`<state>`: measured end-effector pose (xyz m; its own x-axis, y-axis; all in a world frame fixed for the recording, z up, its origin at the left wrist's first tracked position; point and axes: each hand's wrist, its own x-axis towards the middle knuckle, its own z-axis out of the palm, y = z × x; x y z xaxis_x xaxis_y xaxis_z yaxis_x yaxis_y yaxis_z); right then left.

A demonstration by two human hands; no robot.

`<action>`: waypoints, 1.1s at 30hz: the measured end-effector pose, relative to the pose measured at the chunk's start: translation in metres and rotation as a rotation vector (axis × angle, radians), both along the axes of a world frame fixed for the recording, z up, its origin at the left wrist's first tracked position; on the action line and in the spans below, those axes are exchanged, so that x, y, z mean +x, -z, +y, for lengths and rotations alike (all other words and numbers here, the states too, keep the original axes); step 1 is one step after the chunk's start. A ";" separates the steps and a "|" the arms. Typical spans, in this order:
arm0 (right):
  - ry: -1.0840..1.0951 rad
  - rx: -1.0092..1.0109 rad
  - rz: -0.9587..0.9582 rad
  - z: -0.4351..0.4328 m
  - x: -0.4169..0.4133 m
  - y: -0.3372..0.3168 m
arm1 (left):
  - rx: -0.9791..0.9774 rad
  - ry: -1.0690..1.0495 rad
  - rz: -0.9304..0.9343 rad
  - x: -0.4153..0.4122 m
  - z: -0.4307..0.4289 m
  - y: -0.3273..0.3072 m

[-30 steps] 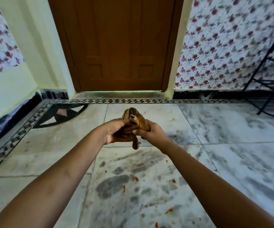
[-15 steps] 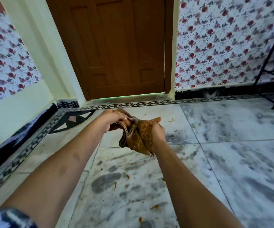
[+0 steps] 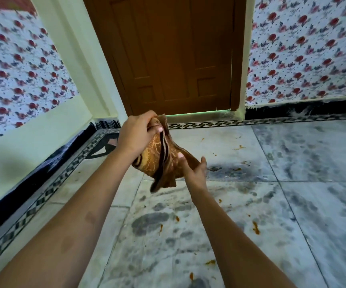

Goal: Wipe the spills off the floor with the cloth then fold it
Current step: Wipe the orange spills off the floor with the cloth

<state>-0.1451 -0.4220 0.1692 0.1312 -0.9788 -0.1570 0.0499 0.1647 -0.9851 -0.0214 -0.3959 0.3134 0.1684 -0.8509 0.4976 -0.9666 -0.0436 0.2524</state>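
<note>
A brown and orange patterned cloth point(image 3: 163, 163) hangs bunched in the air above the marble floor point(image 3: 292, 204). My left hand point(image 3: 138, 132) grips its upper edge, fingers curled round the fabric. My right hand point(image 3: 192, 169) holds the cloth's lower right part from beneath, thumb on top of it. Small orange spills point(image 3: 256, 227) dot the floor below and to the right of my arms, with more orange spots point(image 3: 239, 146) near the door threshold. Dark wet smears point(image 3: 149, 222) mark the tile under my arms.
A closed brown wooden door point(image 3: 178, 55) stands straight ahead. Floral wallpaper covers the wall point(image 3: 305, 48) on the right and the left. A black skirting with a patterned tile border point(image 3: 43, 194) runs along the left wall.
The cloth has loosened from a tight ball into a hanging bunch. My left hand rose with the top edge; my right hand dropped lower. The view tilted left.
</note>
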 end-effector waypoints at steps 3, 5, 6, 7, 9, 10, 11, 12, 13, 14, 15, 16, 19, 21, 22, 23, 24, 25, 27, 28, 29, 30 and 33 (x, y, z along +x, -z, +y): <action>-0.167 -0.278 0.311 0.003 0.009 -0.007 | 0.124 0.059 0.021 0.008 0.006 -0.007; -0.345 -0.330 0.337 0.007 0.017 -0.008 | 0.277 0.158 0.046 0.009 0.010 -0.011; -0.432 -0.325 0.318 0.009 0.021 -0.007 | 0.340 0.203 0.062 0.008 0.012 -0.012; -0.505 -0.283 0.281 0.011 0.023 -0.005 | 0.387 0.243 0.080 0.007 0.015 -0.013; -0.613 -0.180 0.184 0.009 0.020 -0.004 | 0.456 0.294 0.125 0.009 0.021 -0.017; -0.656 -0.142 0.154 0.009 0.017 -0.007 | 0.477 0.316 0.154 0.012 0.023 -0.019; -0.695 -0.117 0.149 0.008 0.012 -0.010 | 0.490 0.337 0.190 0.016 0.026 -0.021; -0.728 -0.099 0.160 0.007 0.008 -0.013 | 0.500 0.356 0.233 0.020 0.028 -0.023; -0.767 -0.078 0.176 0.006 0.003 -0.016 | 0.514 0.376 0.279 0.023 0.031 -0.025; -0.805 -0.048 0.193 0.005 0.001 -0.017 | 0.524 0.387 0.327 0.025 0.032 -0.026; -0.835 -0.014 0.205 0.005 -0.001 -0.018 | 0.529 0.393 0.371 0.028 0.033 -0.025; -0.850 0.008 0.220 0.004 -0.002 -0.018 | 0.530 0.398 0.408 0.030 0.032 -0.025; -0.881 0.063 0.230 0.000 -0.007 -0.014 | 0.496 0.375 0.546 0.044 0.029 -0.018; -0.897 0.112 0.231 -0.003 -0.012 -0.012 | 0.472 0.291 0.668 0.060 0.027 -0.010; -0.897 0.129 0.237 -0.005 -0.014 -0.009 | 0.479 0.237 0.731 0.068 0.027 -0.005; -0.885 0.137 0.241 -0.007 -0.018 -0.007 | 0.493 0.193 0.783 0.076 0.027 0.001; -0.862 0.137 0.243 -0.009 -0.021 -0.005 | 0.516 0.162 0.822 0.083 0.027 0.007; -0.835 0.134 0.240 -0.011 -0.025 -0.004 | 0.539 0.137 0.853 0.088 0.028 0.013; -0.746 0.124 0.254 -0.014 -0.031 -0.005 | 0.556 0.077 0.893 0.094 0.029 0.022; -0.679 0.103 0.277 -0.013 -0.033 -0.008 | 0.545 0.039 0.916 0.094 0.030 0.024; -0.593 0.065 0.296 -0.012 -0.033 -0.009 | 0.520 0.013 0.926 0.094 0.029 0.025; -0.481 0.023 0.309 -0.011 -0.031 -0.010 | 0.484 0.010 0.936 0.092 0.028 0.024; -0.089 0.060 0.269 -0.013 -0.015 -0.002 | 0.370 0.092 0.908 0.073 0.022 0.016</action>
<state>-0.1598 -0.4348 0.1711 0.1616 -0.9533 -0.2550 -0.2294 0.2150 -0.9493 0.0519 -0.3736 0.2975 0.2800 -0.9560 -0.0879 -0.4160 -0.2033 0.8864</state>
